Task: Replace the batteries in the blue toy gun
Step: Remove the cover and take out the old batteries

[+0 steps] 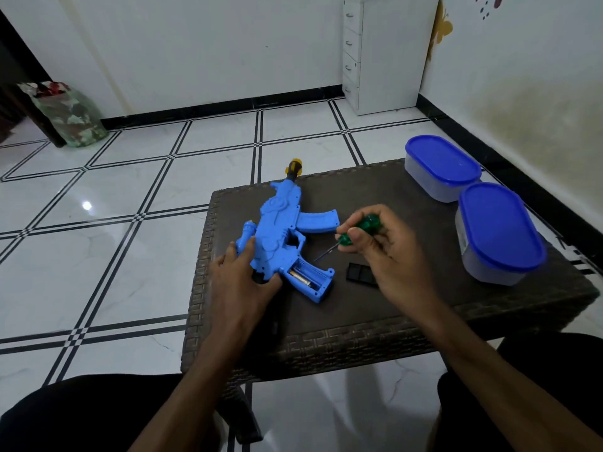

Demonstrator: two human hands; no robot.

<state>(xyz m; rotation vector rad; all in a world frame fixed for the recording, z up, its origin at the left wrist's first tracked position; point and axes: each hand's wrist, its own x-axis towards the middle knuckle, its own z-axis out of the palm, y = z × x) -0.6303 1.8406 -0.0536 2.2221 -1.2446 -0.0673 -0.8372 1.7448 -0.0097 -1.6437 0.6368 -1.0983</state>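
On the dark woven surface [408, 308] we have the blue toy gun [280, 230] lying flat, grip compartment open with a battery [301, 278] inside; we can read no writing on it. Our left hand [243, 275] presses its rear with fairly straight fingers. Our right hand [385, 246], just right of the gun, grips a green screwdriver [357, 231]. A black cover [361, 276] lies beside the grip.
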